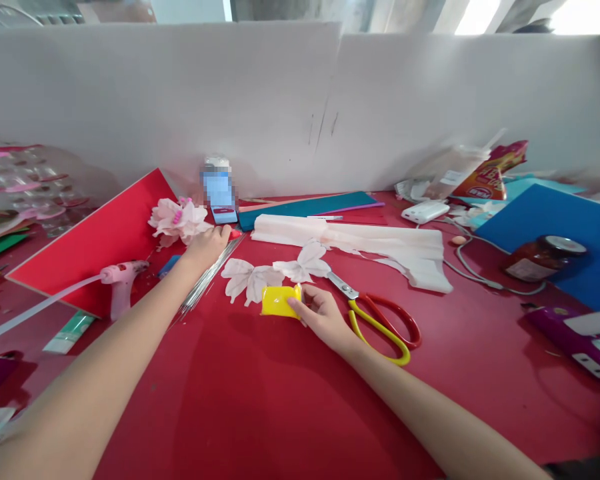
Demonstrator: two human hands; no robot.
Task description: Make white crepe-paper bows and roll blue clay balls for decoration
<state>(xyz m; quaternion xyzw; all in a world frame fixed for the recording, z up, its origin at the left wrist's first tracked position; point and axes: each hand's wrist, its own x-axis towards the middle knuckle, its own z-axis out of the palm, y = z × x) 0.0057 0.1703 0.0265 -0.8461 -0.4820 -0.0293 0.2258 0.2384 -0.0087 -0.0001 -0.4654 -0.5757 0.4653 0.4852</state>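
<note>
My right hand (320,313) pinches a small yellow piece (279,301) on the red table (260,400), its fingers closed on the piece's right edge. Just beyond lie pale paper petals (275,272). My left hand (207,243) reaches forward with fingers curled over the top of a bundle of thin wires (207,277), beside a pale pink paper flower (177,221). What the left fingers grip is hidden.
Red and yellow scissors (380,317) lie right of my right hand. A pink glue gun (120,280) stands at left near a red board (100,240). Folded white crepe paper (360,243), a phone (220,193), a jar (543,257) and cables sit further back.
</note>
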